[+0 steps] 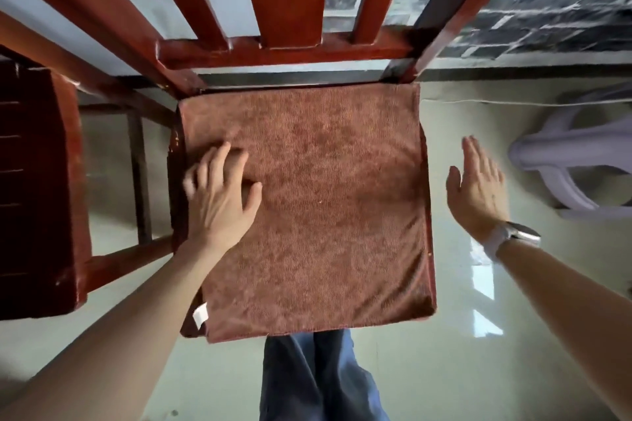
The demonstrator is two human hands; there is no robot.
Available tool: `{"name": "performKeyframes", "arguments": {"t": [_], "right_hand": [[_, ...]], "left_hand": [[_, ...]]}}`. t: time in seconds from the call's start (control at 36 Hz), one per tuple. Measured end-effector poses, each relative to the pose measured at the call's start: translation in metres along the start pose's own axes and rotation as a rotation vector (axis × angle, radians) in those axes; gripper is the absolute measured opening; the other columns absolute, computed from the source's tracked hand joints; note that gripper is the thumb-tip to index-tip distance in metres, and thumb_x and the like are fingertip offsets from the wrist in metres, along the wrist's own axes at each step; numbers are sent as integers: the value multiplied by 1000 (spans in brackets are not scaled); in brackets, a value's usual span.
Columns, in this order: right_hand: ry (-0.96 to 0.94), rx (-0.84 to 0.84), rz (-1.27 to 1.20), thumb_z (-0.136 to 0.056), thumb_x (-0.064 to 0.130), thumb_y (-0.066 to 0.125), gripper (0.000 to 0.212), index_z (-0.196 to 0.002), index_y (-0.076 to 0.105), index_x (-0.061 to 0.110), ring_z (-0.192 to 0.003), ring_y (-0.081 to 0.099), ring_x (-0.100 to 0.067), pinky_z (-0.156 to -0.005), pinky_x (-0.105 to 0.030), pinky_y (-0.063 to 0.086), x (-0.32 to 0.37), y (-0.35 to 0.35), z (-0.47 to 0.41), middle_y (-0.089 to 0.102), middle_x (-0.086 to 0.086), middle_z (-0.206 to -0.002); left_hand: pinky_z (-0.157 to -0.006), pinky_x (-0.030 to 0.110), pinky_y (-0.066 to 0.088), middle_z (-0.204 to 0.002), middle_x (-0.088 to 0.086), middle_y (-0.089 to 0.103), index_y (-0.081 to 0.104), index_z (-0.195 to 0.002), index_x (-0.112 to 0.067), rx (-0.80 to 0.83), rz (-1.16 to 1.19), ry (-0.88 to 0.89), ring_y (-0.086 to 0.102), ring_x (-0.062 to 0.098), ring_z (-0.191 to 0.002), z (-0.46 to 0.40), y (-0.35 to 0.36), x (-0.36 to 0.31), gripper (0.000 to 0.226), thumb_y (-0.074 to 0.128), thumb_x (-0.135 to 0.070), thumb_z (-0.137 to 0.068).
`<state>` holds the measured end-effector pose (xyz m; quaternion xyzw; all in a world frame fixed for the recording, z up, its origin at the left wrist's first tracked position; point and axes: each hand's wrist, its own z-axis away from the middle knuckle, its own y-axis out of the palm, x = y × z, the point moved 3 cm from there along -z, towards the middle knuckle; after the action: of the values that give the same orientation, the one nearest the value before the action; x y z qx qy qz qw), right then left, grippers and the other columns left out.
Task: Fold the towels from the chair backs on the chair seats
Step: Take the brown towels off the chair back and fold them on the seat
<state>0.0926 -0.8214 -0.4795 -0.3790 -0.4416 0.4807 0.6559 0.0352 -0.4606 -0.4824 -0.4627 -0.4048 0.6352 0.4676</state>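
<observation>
Chair number two, its seat bare, sits left of the left hand, which presses with spread fingers on the brown towel lying folded on the seat. Right hand hovers flat beyond its edge. More folding probably remains.

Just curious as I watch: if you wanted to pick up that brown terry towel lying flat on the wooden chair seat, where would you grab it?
Probably the near edge of the brown terry towel, pinching its two front corners from the person's side. That edge overhangs the seat, so fingers can slip under; the chair back blocks the far side.
</observation>
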Motion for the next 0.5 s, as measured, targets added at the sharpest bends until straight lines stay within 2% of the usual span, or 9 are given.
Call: {"name": "performKeyframes", "arguments": {"t": [0.08, 0.14, 0.19, 0.28, 0.33, 0.42, 0.5], "right_hand": [[-251, -78, 1, -89, 16, 36, 46, -133, 42, 3, -119, 47, -40, -97, -49, 39, 42, -19, -18, 46, -20, -137], [-384, -95, 29, -89, 8, 39, 44, -133, 44, 6, -113, 51, -39, -91, -48, 44, 72, -27, -28, 48, -17, -135], [-460, -73, 49, -90, 3, 39, 47, -137, 40, 12, -116, 50, -35, -90, -46, 46, 96, -29, -37, 45, -11, -139], [-474, 3, 139, -89, 1, 36, 57, -143, 27, 17, -120, 49, -34, -82, -44, 49, 122, -24, -51, 29, -5, -151], [-442, 49, 245, -88, 2, 34, 63, -146, 15, 17, -114, 52, -35, -71, -41, 48, 130, -18, -59, 18, -3, -154], [-418, 66, 337, -86, 1, 37, 64, -145, 14, 13, -107, 53, -36, -67, -40, 46, 133, -15, -65, 25, -10, -149], [-396, 20, 353, -85, 0, 36, 58, -140, 22, 9, -100, 54, -37, -67, -43, 46, 130, -20, -67, 35, -16, -137]], "left_hand": [[-96, 54, 33, -142, 13, 41, 48, -129, -9, -93, -2, 75, 37, 33, -128, -25, -17, -2, 42, 48, -20, -89], [-94, 55, 37, -142, 14, 42, 47, -130, -5, -109, -18, 119, 39, 35, -127, -42, -27, -5, 42, 50, -9, -89], [-92, 55, 40, -144, 15, 39, 44, -133, -2, -83, -43, 146, 41, 38, -122, -57, -34, -8, 47, 50, 0, -87], [-92, 52, 38, -150, 10, 29, 33, -140, -6, -25, -118, 118, 39, 36, -116, -73, -39, -10, 55, 45, 4, -87], [-96, 49, 35, -153, 9, 23, 22, -144, -8, 8, -171, 65, 36, 34, -119, -81, -39, -9, 60, 42, 3, -89], [-96, 48, 37, -148, 13, 29, 18, -145, -6, 41, -195, -9, 35, 34, -123, -88, -40, -3, 64, 42, 5, -87], [-85, 49, 43, -132, 18, 40, 24, -143, -5, 34, -193, -47, 45, 37, -112, -88, -44, 2, 59, 44, 4, -88]]}}
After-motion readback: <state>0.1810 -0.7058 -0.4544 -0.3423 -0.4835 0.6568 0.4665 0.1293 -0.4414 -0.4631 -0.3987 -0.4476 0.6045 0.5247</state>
